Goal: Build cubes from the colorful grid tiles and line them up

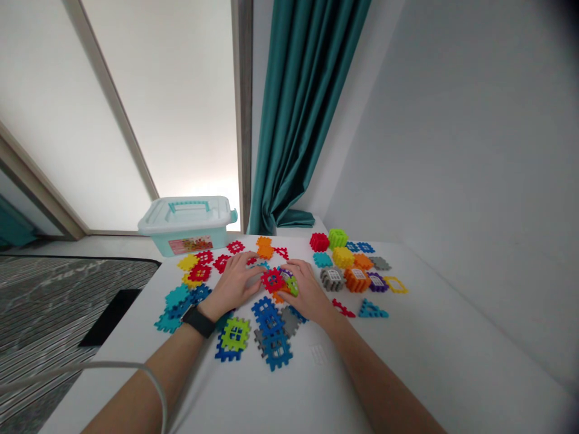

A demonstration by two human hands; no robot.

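Note:
Both hands meet over a small cluster of joined plastic waffle blocks on a white table [407, 361]. My left hand [235, 283], with a black watch [199, 321] on its wrist, has its fingers curled against a red square block [272, 279]. My right hand [307, 289] grips the other side, where a green piece [293, 286] and an orange piece show between its fingers. Blue, grey and green flat blocks [271, 331] lie just in front of the hands.
Red, yellow and teal blocks [194, 274] are scattered to the left. Assembled coloured cubes [348, 265] and a blue triangle [373, 311] sit to the right. A pale teal lidded box [187, 226] stands at the back left. A teal curtain [303, 114] hangs behind; a white cable [113, 367] crosses my left forearm.

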